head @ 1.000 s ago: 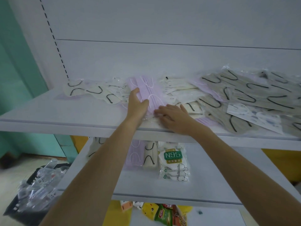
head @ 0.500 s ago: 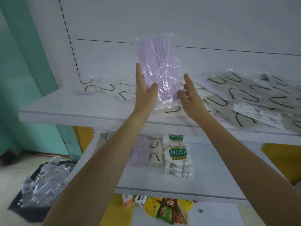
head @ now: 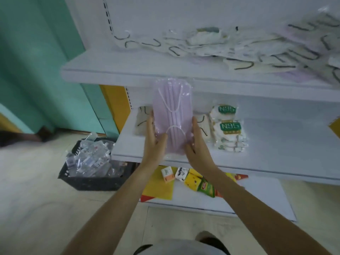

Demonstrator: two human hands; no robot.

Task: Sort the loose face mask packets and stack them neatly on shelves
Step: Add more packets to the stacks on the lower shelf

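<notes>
Down it came: the lilac mask packet (head: 172,116) had dropped from above the top shelf (head: 128,70) to the front edge of the middle shelf (head: 276,144), upright. The left hand (head: 153,142) and right hand (head: 199,146) pinched its lower sides, thumbs in front, fingers along its edges. Glossy clear film, pleated masks, white ear loops. Just right, stacked white packets (head: 228,126) carried green labels reading "N95". Further back, the top shelf held loose crinkled packets (head: 239,46)
</notes>
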